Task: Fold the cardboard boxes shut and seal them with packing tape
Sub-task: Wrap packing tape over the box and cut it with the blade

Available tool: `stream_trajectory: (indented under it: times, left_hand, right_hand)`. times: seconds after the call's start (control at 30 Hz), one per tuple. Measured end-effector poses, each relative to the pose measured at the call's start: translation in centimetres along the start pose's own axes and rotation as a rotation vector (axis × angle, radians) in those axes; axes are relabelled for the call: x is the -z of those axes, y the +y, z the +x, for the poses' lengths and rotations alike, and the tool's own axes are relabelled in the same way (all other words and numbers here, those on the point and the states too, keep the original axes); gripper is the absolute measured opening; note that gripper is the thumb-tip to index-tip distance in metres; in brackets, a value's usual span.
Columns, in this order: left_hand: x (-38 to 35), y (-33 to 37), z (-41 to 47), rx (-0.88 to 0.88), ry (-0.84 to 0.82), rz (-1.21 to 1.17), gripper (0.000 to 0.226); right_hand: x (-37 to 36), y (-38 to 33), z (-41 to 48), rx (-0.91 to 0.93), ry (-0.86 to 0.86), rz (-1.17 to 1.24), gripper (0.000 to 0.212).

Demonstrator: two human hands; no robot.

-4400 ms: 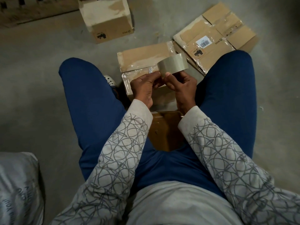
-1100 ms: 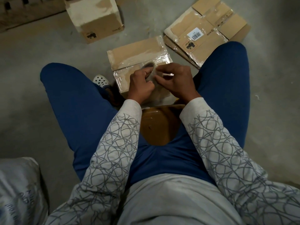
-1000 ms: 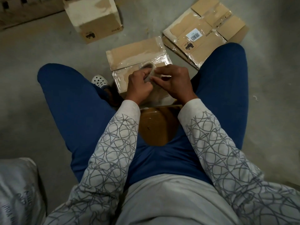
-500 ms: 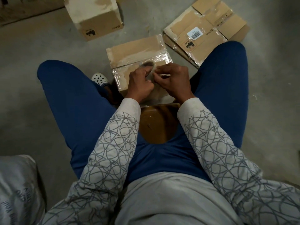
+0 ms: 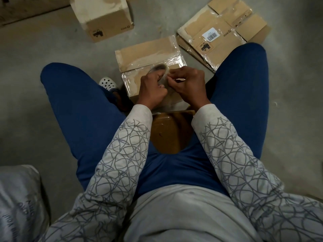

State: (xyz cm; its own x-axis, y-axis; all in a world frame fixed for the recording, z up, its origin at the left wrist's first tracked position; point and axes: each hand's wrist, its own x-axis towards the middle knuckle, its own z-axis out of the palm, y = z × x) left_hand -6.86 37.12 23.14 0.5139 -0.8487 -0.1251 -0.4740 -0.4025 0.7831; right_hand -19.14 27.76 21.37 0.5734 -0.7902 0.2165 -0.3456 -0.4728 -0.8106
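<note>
A cardboard box [image 5: 148, 55] with shiny tape across its top stands on the floor between my knees. Just above it my left hand [image 5: 152, 88] grips a roll of clear packing tape [image 5: 160, 70], fingers curled round its rim. My right hand [image 5: 188, 82] is next to it, its fingertips pinching at the roll's edge; the tape end itself is too small to make out. Most of the roll is hidden behind my left hand.
A closed box [image 5: 103, 16] stands at the far left on the concrete floor. Flattened, taped boxes [image 5: 222, 30] lie at the far right by my right knee. A brown stool seat [image 5: 167, 131] shows between my thighs. A grey sack [image 5: 19, 201] sits at the near left.
Over the last four seconds both hands lowered the tape roll from chest height down to the box top. In the last second they have barely moved, fingers still working at the roll.
</note>
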Motion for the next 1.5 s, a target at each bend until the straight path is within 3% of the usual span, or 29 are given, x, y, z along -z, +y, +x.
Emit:
stream_trajectory:
  times: [0.4,0.83,1.5]
  left_hand:
    - [-0.04,0.40,-0.36,0.042,0.013,-0.052,0.044]
    - [-0.20,-0.01,-0.19,0.024,-0.002,0.015,0.049]
    - [-0.84,0.32,-0.22,0.049,0.011,0.009,0.047]
  right_hand:
    - [0.16,-0.13,-0.01,-0.007,-0.047,-0.006,0.027]
    - [-0.06,-0.14,0.05,-0.004,-0.026,-0.031,0.017]
    - [-0.17,-0.19,0.36,-0.179,-0.033,0.018,0.014]
